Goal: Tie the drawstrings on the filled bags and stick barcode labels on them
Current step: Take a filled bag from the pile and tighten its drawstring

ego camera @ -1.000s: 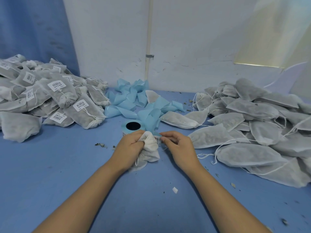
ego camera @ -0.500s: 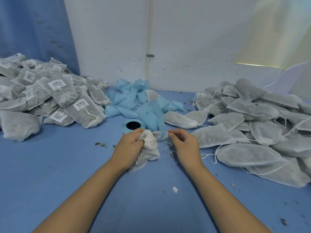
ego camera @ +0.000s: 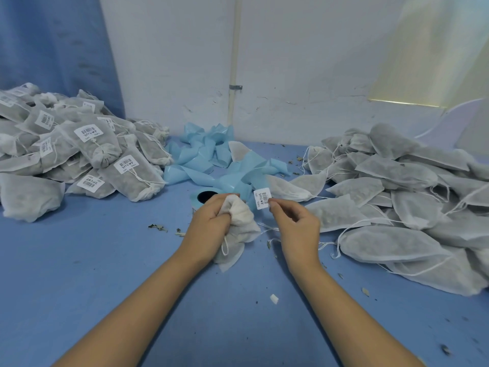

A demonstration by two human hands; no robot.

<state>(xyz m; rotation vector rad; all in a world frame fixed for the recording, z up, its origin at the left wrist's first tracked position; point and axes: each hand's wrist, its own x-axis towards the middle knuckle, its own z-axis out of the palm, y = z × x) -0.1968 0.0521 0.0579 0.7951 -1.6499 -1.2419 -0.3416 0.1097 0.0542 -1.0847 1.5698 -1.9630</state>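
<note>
Far left, labelled pile [ego camera: 79, 160]: filled grey mesh bags with their necks tied, each carrying a white barcode sticker, heaped in the left middle of the frame.
Table [ego camera: 92, 260]: blue surface, with dry leaf crumbs [ego camera: 158, 227] scattered left of the hands.
Backing strips [ego camera: 206, 152]: pale blue, crumpled at upper centre against the wall.
Label roll [ego camera: 203, 197]: blue, dark core showing, just behind the left hand.
Left hand [ego camera: 211, 221]: fingers clenched round the gathered neck of one bag.
Held bag [ego camera: 243, 223]: centre of frame, bunched top upward, lower end on the table, a drawstring loop hanging below the hand.
Barcode label [ego camera: 262, 198]: upright, just right of the bag's top.
Right hand [ego camera: 296, 223]: thumb and forefinger pinch the label's right edge.
Unlabelled pile [ego camera: 397, 197]: filled bags with loose strings, spread across the right side.
</note>
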